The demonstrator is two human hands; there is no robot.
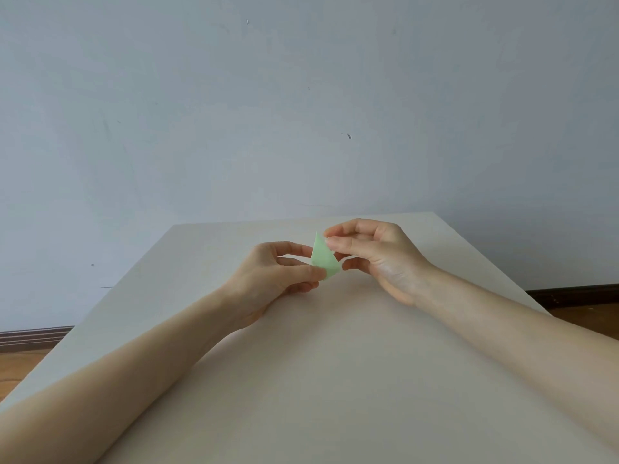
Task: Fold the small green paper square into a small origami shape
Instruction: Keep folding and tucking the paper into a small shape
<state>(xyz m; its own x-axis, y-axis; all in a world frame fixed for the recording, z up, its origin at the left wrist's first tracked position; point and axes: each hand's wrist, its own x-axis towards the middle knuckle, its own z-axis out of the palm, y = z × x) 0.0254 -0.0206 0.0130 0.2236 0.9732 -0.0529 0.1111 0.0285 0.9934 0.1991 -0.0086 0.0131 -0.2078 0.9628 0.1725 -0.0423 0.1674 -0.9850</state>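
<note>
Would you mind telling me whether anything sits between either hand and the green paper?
Nothing visible does. The left hand pinches the lower corner of the green paper and the right hand pinches it near its upper tip, both grips directly on it. The paper is held above the table.

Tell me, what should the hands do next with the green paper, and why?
Probably press the fold flat. The paper is already a pointed, folded shape held above the table; the left hand pinches its lower corner and the right hand its top edge, so a firm crease looks due.
</note>
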